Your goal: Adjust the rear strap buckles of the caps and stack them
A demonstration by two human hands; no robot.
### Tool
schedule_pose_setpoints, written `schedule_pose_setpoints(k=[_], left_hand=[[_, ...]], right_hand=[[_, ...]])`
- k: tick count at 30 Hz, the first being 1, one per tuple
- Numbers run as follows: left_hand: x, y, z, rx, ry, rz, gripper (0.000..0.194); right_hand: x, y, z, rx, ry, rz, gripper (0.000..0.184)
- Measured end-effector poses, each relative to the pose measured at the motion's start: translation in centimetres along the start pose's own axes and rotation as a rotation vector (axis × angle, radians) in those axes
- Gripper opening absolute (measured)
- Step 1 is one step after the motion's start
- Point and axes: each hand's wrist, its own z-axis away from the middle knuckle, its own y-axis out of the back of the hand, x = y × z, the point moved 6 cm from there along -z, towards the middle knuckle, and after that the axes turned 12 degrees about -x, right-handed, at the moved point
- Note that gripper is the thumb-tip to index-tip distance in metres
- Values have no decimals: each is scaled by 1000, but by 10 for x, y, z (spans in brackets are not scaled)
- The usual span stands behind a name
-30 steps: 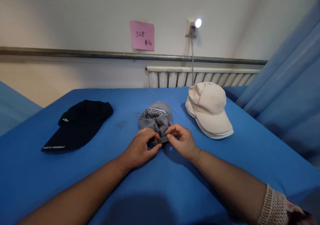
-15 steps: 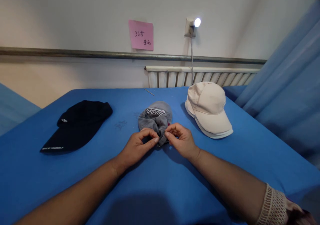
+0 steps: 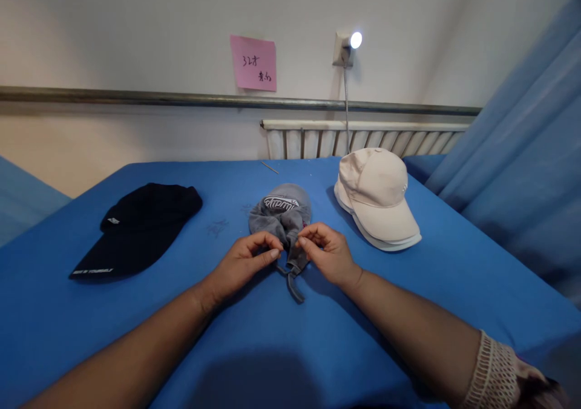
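Observation:
A grey cap with white lettering lies crumpled in the middle of the blue table, its back toward me. My left hand and my right hand both pinch the cap's rear edge, fingers closed. A grey strap hangs loose from the cap's back and lies on the table between my hands, pointing toward me.
A black cap lies at the left of the table. Beige caps are stacked at the right. A blue curtain hangs at the right. Behind stand a radiator, a wall rail, a pink note and a lit plug lamp.
The strap was stretched between my fingers a second ago; now one end is free and lies on the table toward me. My hands stay at the cap's back.

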Motion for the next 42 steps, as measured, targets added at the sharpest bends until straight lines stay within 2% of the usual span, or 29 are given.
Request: schedule_pose_setpoints(k=[3, 5, 7, 10, 13, 17, 20, 23, 26, 29, 37, 42], left_hand=[[12, -2, 1, -42, -74, -206, 12], [26, -15, 3, -158, -190, -403, 11], [37, -30, 6, -285, -278, -583, 19], [43, -45, 10, -391, -282, -761, 23], [43, -46, 11, -420, -256, -792, 18], [39, -25, 9, -366, -231, -660, 11], [35, -5, 7, -272, -197, -501, 9], [28, 6, 5, -189, -133, -324, 10], [20, 7, 3, -151, -75, -145, 10], [11, 5, 1, -128, -25, 27, 9], [-1, 3, 2, -94, 63, 245, 11], [-4, 2, 1, -60, 68, 326, 12]], right_hand=[[3, 1, -1, 4, -4, 5, 11], [3, 0, -1, 4, -4, 15, 10], [3, -1, 0, -6, -5, 16, 10], [3, -1, 0, -13, -10, 8, 10], [7, -1, -2, -21, -36, -13, 10], [10, -1, -3, -79, -44, -8, 11], [5, -6, -2, -170, 4, 124, 15], [-2, -15, 1, -306, 93, 261, 25], [-6, -22, 2, -406, 145, 397, 29], [-6, -23, 1, -424, 147, 478, 24], [-4, -25, -1, -418, 134, 430, 25], [2, -21, -2, -342, 77, 351, 19]])
